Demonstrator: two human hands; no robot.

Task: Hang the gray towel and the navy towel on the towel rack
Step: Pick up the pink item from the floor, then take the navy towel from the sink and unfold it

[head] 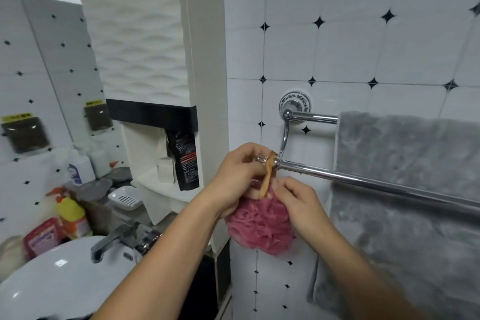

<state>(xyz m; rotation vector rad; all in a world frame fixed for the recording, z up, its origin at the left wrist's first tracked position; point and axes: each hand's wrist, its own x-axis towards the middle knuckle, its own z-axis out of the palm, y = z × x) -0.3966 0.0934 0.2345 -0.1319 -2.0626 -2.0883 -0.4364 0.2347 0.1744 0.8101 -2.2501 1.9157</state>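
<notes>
The gray towel [405, 153] runs off the right edge, so its full width is unseen. It is draped over the towel rack [363, 182], just right of both hands. The left hand [239, 174] curls its fingers round a tan loop [267, 179] at the bar's end knob. The right hand [301, 202], just below, pinches the top of the pink pouf [262, 228]. The fingertips are partly hidden.

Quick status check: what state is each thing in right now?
Gray towel: draped over rear bar.
Front bar: no towel; loop over its end.
Loofah: hanging by loop, held.
Left hand: pinches loop at bar end.
Right hand: grips loofah top.
Navy towel: not in view.
</notes>
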